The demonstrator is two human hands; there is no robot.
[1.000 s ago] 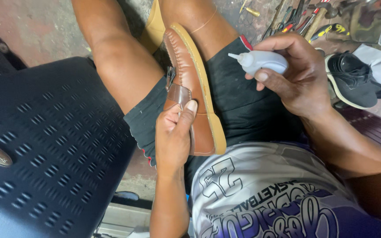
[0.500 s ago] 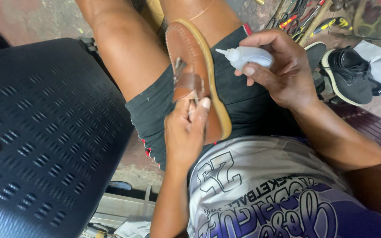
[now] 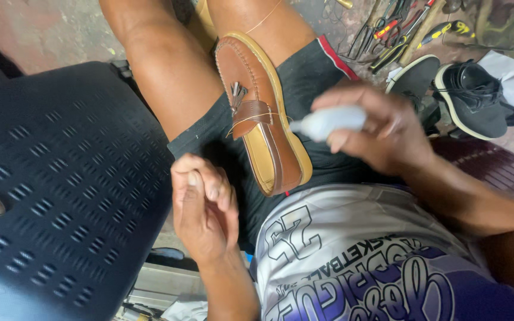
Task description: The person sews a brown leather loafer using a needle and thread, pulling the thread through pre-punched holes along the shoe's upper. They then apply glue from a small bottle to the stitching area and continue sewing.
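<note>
The brown loafer [image 3: 263,113] with a tan sole lies lengthwise on the person's right thigh, toe pointing away from the body and heel opening toward the printed jersey [image 3: 352,255]. The lap carries it; neither hand touches it. Lying sole-edge outward, the shoe presents its tassel, strap and welt to the camera.

The right hand [image 3: 382,134] hovers just beside the shoe's outer edge. Its fingers are closed around a small white squeeze bottle [image 3: 328,122], nozzle directed toward the shoe near the strap. The grip is blurred, so the exact finger placement cannot be told.

The left hand [image 3: 203,208] is held off the lap's left edge, near the shoe's heel but apart from it. Its fingers are curled loosely inward, thumb against the fingertips, holding nothing visible.

To the left of the thigh stands a dark blue perforated plastic seat [image 3: 55,190]. On the floor at the far right lie a black sneaker [image 3: 477,95] with a white sole, a second sole [image 3: 414,74], and a cluster of hand tools [image 3: 400,30] with coloured handles, well apart from both hands.
</note>
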